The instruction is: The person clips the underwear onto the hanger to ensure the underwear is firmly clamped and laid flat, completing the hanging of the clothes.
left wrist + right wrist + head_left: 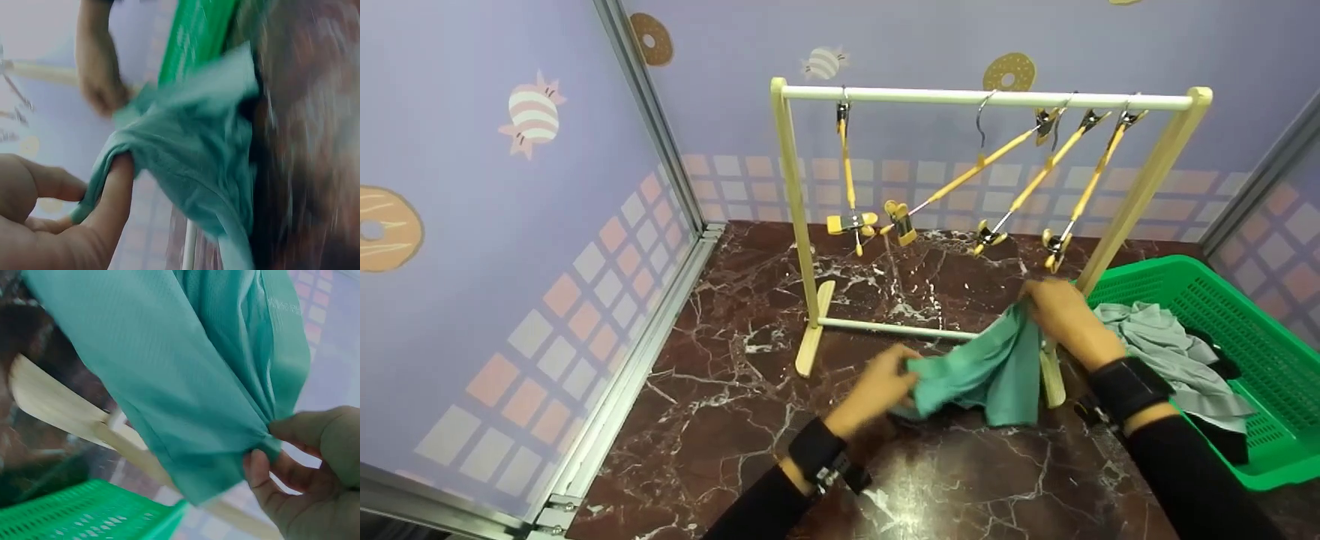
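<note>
Between the two hands a teal cloth garment (997, 375) hangs in folds, in front of the rack's right side. My right hand (1057, 311) pinches its upper corner; in the right wrist view the thumb and fingers (259, 467) gather the fabric. The left hand (881, 386) holds the opposite edge lower down, with the cloth between thumb and fingers (115, 191) in the left wrist view. The lower part of the garment droops close over the dark marbled tabletop (720, 442).
A wooden rack (799, 210) with a white rail (915, 95) carries several yellow clip hangers (967, 176), tilted and with clips on their ends. At the right, a green basket (1282, 360) holds a grey garment (1162, 352) and dark cloth. Patterned walls enclose the back and left.
</note>
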Tool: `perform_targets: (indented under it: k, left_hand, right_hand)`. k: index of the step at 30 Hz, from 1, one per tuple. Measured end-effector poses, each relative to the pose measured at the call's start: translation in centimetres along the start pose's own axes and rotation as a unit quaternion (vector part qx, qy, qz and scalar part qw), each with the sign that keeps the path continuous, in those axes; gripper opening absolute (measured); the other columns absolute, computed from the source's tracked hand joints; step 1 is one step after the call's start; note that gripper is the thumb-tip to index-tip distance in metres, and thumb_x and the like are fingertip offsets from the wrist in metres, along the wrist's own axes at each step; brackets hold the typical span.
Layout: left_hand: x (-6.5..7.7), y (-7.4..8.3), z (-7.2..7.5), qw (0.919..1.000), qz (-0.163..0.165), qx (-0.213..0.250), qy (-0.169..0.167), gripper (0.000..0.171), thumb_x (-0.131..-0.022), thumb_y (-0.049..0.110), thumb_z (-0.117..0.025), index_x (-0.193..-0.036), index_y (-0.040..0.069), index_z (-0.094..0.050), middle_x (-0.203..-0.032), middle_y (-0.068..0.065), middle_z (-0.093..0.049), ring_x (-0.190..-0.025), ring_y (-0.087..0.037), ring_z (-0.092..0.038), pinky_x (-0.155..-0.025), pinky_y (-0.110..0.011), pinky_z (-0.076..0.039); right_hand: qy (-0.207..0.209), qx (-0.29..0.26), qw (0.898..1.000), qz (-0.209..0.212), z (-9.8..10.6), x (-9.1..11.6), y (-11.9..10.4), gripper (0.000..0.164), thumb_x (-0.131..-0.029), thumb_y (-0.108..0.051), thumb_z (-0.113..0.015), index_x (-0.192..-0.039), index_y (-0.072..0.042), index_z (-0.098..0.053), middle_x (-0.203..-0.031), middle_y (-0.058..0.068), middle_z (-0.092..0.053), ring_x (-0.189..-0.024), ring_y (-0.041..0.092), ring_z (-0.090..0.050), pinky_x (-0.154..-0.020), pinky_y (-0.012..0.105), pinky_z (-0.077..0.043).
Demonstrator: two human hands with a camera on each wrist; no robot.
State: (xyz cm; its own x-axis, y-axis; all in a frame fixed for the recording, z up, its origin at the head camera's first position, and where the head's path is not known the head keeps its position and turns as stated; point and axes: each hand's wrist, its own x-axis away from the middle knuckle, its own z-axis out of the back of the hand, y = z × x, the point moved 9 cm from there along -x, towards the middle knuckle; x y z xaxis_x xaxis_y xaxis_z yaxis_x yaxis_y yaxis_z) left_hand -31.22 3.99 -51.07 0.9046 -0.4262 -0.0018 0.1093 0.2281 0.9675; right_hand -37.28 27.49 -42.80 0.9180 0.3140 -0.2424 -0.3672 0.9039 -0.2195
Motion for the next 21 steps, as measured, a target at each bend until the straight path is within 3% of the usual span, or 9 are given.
perform_targets:
  k: [2, 4, 5, 8, 10, 12, 14, 18, 21]
  left_hand:
    - [0.8, 0.3, -2.5, 0.9921, 0.032, 0.100, -0.068, 0.022, -0.097, -0.003, -0.058, -0.119, -0.004, -0.058, -0.103, -0.012, -0.065, -0.072, -0.016, -0.066, -0.068, -0.034, -0.062]
    - [1.4, 1.2, -4.7, 0.9696, 0.047, 0.207, -0.122, 0.019, -0.097, -0.005, -0.056, -0.116, -0.005, -0.056, -0.101, -0.011, -0.063, -0.078, -0.017, -0.067, -0.073, -0.031, -0.062]
    - [1.7, 1.7, -5.6, 0.9533, 0.054, 0.261, -0.142, 0.018, -0.097, -0.006, -0.054, -0.115, -0.004, -0.054, -0.101, -0.011, -0.062, -0.081, -0.018, -0.067, -0.075, -0.029, -0.061]
    - [2.2, 3.2, -7.0, 0.9051, 0.058, 0.388, -0.164, 0.019, -0.096, -0.009, -0.049, -0.113, -0.001, -0.050, -0.105, -0.013, -0.061, -0.090, -0.021, -0.068, -0.084, -0.031, -0.060]
    - [2.3, 3.5, -6.9, 0.8912, 0.053, 0.425, -0.149, 0.020, -0.094, -0.010, -0.047, -0.110, 0.002, -0.049, -0.107, -0.014, -0.060, -0.093, -0.023, -0.068, -0.088, -0.035, -0.059]
    - [2.3, 2.7, -6.7, 0.8896, 0.063, 0.435, -0.123, 0.020, -0.092, -0.010, -0.047, -0.107, 0.003, -0.049, -0.108, -0.015, -0.060, -0.094, -0.024, -0.068, -0.093, -0.041, -0.058]
    - [2.5, 1.2, -6.3, 0.8954, 0.086, 0.427, -0.094, 0.019, -0.090, -0.009, -0.047, -0.104, 0.003, -0.046, -0.108, -0.015, -0.058, -0.094, -0.025, -0.067, -0.095, -0.046, -0.056]
    - [3.4, -3.0, -5.0, 0.9144, 0.144, 0.375, -0.049, 0.022, -0.088, -0.009, -0.047, -0.103, 0.003, -0.038, -0.111, -0.017, -0.055, -0.093, -0.028, -0.066, -0.096, -0.050, -0.055]
    - [4.3, -5.4, -3.9, 0.9300, 0.174, 0.321, -0.044, 0.024, -0.086, -0.009, -0.047, -0.103, 0.004, -0.037, -0.115, -0.022, -0.053, -0.092, -0.029, -0.064, -0.092, -0.051, -0.057]
  right_hand:
    - [0.019, 0.015, 1.000, -0.006, 0.5, -0.8, -0.7, 0.014, -0.092, 0.007, -0.060, -0.100, 0.006, -0.071, -0.094, 0.030, -0.066, -0.093, 0.051, -0.060, -0.090, 0.063, -0.046]
    - [0.039, 0.021, 0.999, -0.012, 0.6, -1.7, -1.3, 0.018, -0.094, 0.007, -0.056, -0.102, 0.004, -0.072, -0.097, 0.030, -0.064, -0.096, 0.052, -0.059, -0.092, 0.065, -0.045]
    - [0.047, 0.020, 0.999, -0.013, 0.6, -2.1, -1.6, 0.019, -0.095, 0.007, -0.055, -0.103, 0.004, -0.072, -0.099, 0.030, -0.063, -0.096, 0.052, -0.058, -0.091, 0.065, -0.045]
    - [0.076, 0.000, 0.997, -0.007, 0.2, -3.3, -2.5, 0.023, -0.096, 0.007, -0.053, -0.106, 0.002, -0.074, -0.102, 0.029, -0.061, -0.096, 0.050, -0.055, -0.087, 0.060, -0.047]
    - [0.090, -0.028, 0.996, 0.012, -0.4, -3.9, -3.1, 0.025, -0.095, 0.009, -0.053, -0.109, 0.003, -0.073, -0.104, 0.028, -0.062, -0.095, 0.048, -0.055, -0.084, 0.056, -0.049]
    - [0.079, -0.056, 0.995, 0.035, -1.5, -4.2, -3.7, 0.028, -0.095, 0.010, -0.053, -0.117, 0.005, -0.071, -0.109, 0.029, -0.063, -0.101, 0.047, -0.056, -0.091, 0.056, -0.049]
    - [0.044, -0.081, 0.994, 0.055, -3.0, -4.2, -4.3, 0.036, -0.094, 0.012, -0.053, -0.127, 0.006, -0.065, -0.122, 0.029, -0.062, -0.111, 0.047, -0.058, -0.098, 0.056, -0.050]
    - [-0.038, -0.094, 0.991, 0.091, -5.9, -3.1, -5.0, 0.051, -0.093, 0.016, -0.050, -0.142, 0.001, -0.055, -0.139, 0.026, -0.055, -0.126, 0.047, -0.054, -0.102, 0.056, -0.048]
    - [-0.053, -0.091, 0.988, 0.113, -6.9, -2.2, -5.1, 0.054, -0.094, 0.019, -0.046, -0.143, 0.000, -0.055, -0.138, 0.027, -0.057, -0.124, 0.047, -0.056, -0.098, 0.056, -0.051]
